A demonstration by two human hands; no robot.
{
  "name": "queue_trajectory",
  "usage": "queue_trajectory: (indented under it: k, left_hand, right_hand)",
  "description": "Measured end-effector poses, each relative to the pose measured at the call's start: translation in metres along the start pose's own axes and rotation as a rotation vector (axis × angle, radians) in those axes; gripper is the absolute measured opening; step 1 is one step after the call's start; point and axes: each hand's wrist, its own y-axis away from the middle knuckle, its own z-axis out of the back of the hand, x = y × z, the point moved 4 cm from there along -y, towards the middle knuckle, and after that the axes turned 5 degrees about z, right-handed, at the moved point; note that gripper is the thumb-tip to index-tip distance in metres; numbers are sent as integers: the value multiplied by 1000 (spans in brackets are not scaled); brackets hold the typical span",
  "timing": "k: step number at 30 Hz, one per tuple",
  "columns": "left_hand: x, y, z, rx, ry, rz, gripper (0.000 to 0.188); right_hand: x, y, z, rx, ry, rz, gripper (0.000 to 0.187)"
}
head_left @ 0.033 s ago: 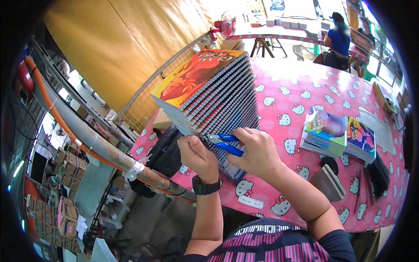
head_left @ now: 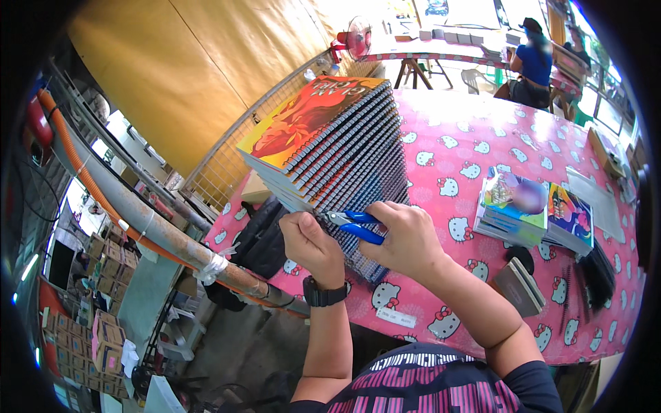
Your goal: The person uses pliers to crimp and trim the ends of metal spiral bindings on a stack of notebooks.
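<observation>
A tall stack of spiral-bound notebooks [head_left: 354, 155] stands in front of me, its coil spines facing right and a red and yellow cover on top. My right hand [head_left: 411, 241] is closed around the blue handles of small cutting pliers [head_left: 363, 234]. The jaws point left, against the lower near corner of the spines. Just left of the jaws, my left hand [head_left: 310, 244] is closed at that corner, thumb uppermost. Whatever its fingers pinch is hidden. A black watch sits on my left wrist.
A pink table cover [head_left: 441, 165] with cartoon cat faces spreads right, bearing smaller notebook piles [head_left: 513, 210], black coils [head_left: 595, 275] and a brown block [head_left: 520, 288]. A rusty pipe rail [head_left: 179, 241] runs along the left. Farther back are a red fan [head_left: 358, 40] and a seated person [head_left: 533, 65].
</observation>
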Motion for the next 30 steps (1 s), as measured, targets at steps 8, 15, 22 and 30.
queue_trajectory:
  k: [8, 15, 22, 30]
  left_hand:
    - [2, -1, -5, -15, 19, 77, 39]
    - [-3, -2, -6, -40, -2, 26, 41]
    - [-3, -2, -4, -73, -60, -26, 42]
    - [-3, 1, -4, -88, -33, -31, 41]
  right_hand:
    - [0, 6, 4, -166, 72, 73, 33]
    - [-4, 7, -5, 31, 65, -59, 34]
    - [-8, 12, 2, -146, 144, 66, 35]
    - [-8, 11, -7, 113, 111, -60, 35]
